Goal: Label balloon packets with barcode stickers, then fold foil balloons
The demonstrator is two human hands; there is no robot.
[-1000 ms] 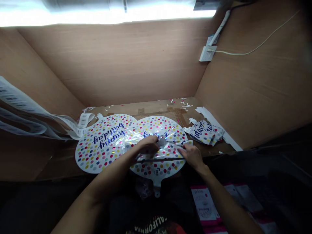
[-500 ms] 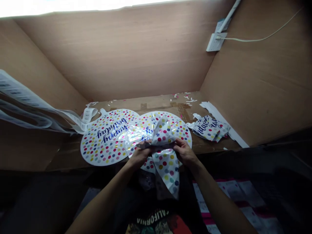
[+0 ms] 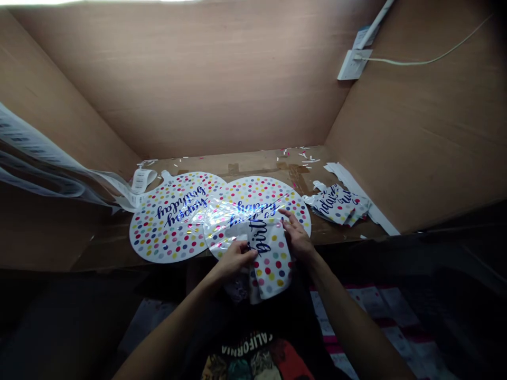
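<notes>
At lower center, the left hand is gripping a polka-dot foil balloon by its folded end, while the right hand, fingers spread open, is seemingly pressing it flat on the bench, beside a second balloon.

place: packing workstation | walls: plywood booth panels | bench: cardboard-topped | signs: barcode label strip, printed foil balloons

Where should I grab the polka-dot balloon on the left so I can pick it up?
Pinch the left rim of the flat foil balloon, coming from the left. That edge lies free and thin, while the balloon's right side meets the other balloon.
</notes>
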